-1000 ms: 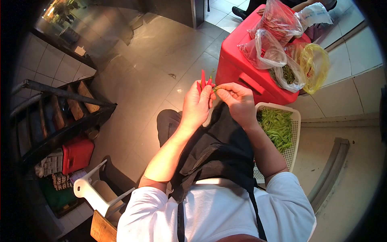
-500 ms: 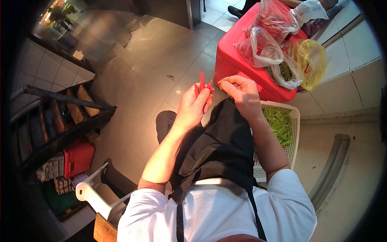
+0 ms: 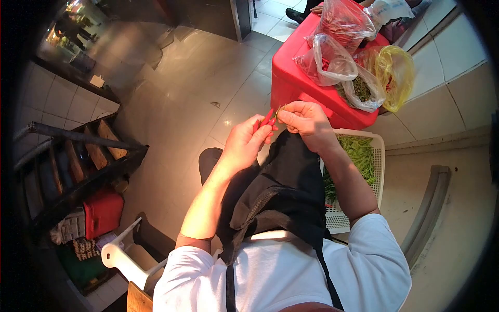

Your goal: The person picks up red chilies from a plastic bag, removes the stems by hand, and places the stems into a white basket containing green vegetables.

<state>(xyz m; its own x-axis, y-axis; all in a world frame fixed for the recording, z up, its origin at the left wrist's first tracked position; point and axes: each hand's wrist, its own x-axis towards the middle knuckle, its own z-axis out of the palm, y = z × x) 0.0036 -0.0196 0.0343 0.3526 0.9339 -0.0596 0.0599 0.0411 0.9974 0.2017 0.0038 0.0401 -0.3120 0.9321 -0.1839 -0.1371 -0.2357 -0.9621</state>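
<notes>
My left hand (image 3: pixel 246 141) is closed around several red chili peppers (image 3: pixel 266 120), whose tips poke out past the thumb and fingers. Close beside it, my right hand (image 3: pixel 307 124) pinches at a thin greenish stem (image 3: pixel 279 113) at the end of one chili. Both hands are held above my knees, in front of the black apron (image 3: pixel 275 192). Part of the bunch is hidden inside my left fingers.
At the upper right, a red plastic stool or box (image 3: pixel 291 67) bears a clear plastic bag (image 3: pixel 332 65) and a yellow bag (image 3: pixel 395 78). A white basket (image 3: pixel 378 156) holds green leaves (image 3: pixel 358 158). Left are metal stairs (image 3: pixel 83 138) and a white chair (image 3: pixel 122 255).
My right hand has come closer to the chilies and now pinches at a stem. The chili that stood upright in my left hand now leans toward the right. The view has shifted slightly.
</notes>
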